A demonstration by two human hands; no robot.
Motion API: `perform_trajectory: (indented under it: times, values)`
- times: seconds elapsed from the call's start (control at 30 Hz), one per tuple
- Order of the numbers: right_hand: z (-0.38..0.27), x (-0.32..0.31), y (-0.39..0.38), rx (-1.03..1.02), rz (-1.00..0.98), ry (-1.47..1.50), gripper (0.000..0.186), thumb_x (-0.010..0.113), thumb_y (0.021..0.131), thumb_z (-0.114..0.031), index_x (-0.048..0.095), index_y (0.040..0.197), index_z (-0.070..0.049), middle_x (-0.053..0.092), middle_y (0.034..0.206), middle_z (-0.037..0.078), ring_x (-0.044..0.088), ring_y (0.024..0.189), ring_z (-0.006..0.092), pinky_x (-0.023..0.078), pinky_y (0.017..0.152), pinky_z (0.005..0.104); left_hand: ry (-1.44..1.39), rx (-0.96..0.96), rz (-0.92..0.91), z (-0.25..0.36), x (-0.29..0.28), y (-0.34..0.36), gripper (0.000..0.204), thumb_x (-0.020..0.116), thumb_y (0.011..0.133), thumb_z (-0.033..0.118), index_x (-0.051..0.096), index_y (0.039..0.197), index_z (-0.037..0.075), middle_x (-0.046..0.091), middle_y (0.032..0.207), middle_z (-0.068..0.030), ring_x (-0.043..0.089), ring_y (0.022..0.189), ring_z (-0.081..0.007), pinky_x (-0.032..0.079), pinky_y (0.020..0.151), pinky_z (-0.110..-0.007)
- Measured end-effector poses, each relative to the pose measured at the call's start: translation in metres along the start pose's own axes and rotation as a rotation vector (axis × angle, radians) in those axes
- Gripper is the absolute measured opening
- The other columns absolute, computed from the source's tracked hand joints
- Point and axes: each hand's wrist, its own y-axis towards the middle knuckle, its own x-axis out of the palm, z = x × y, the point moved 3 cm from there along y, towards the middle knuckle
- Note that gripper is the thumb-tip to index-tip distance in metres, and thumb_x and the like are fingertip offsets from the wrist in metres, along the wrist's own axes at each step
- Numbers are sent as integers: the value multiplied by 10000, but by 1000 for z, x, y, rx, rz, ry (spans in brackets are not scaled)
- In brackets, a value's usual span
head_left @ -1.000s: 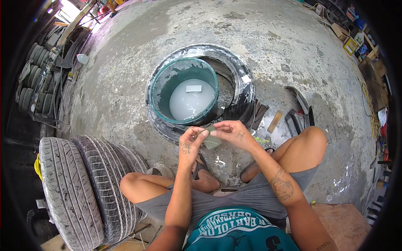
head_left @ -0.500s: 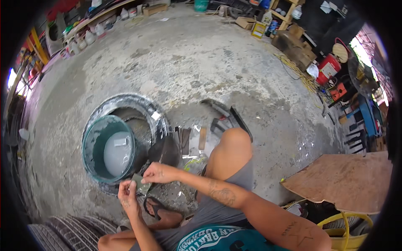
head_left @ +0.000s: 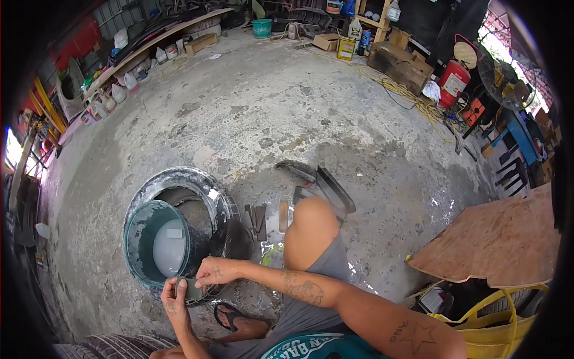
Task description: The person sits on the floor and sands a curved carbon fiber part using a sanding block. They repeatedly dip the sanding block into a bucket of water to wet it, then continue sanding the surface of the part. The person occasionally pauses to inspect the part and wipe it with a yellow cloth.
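A seated person, seen from above through a fisheye lens, holds a small grey-green sheet [head_left: 193,291] in two bare hands over a wet, stained concrete floor [head_left: 287,119]. The left hand [head_left: 175,297] grips the sheet's left side with the thumb on top; the right hand [head_left: 216,272] pinches its right edge, fingers closed. The sheet is low on the left of the view, just beside the near side of a green bucket [head_left: 140,239]. What has just changed is mainly the viewpoint: the head has turned right and lifted, so the bucket, central a second ago, now stands at the left, and more of the far and right workshop shows. Both hands remain on the sheet, so the handling appears to be at the same stage. Inside the bucket are cloudy liquid [head_left: 170,257] and a pale rectangular block [head_left: 174,233]; a black tyre [head_left: 224,209] lies flat around the bucket's far and right sides. To the right on the floor are dark strips [head_left: 260,221], a brown bar [head_left: 283,215] and black curved pieces [head_left: 335,190]. Farther right is a plywood board [head_left: 490,239].
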Motion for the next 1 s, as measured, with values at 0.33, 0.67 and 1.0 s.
perform_trajectory:
  times: [0.33, 0.67, 1.0]
  values:
    - [-68, -6, 13, -173, 45, 86, 346, 722, 1000, -304, 729, 880, 20, 506, 644, -25, 434, 643, 51, 409, 564, 316, 441, 201, 87, 127, -8, -15, 154, 710, 986, 123, 685, 898, -1, 595, 775, 12, 509, 734, -72, 406, 674, -251]
    - [-112, -32, -32, -96, 225, -173, 298, 680, 1024, -228, 761, 1050, 57, 701, 796, -6, 567, 768, 55, 465, 678, 271, 227, 521, -96, 142, 21, -11, 157, 766, 941, 156, 725, 973, 8, 719, 884, -88, 673, 856, -163, 522, 762, -323]
    - [-108, -78, -55, 115, 450, -114, 268, 714, 1003, -197, 739, 950, 64, 697, 809, 11, 547, 749, 61, 431, 680, 254, 97, 569, -207, 111, 66, 52, 249, 749, 939, 229, 708, 950, -16, 683, 840, -133, 666, 784, -220, 512, 718, -369]
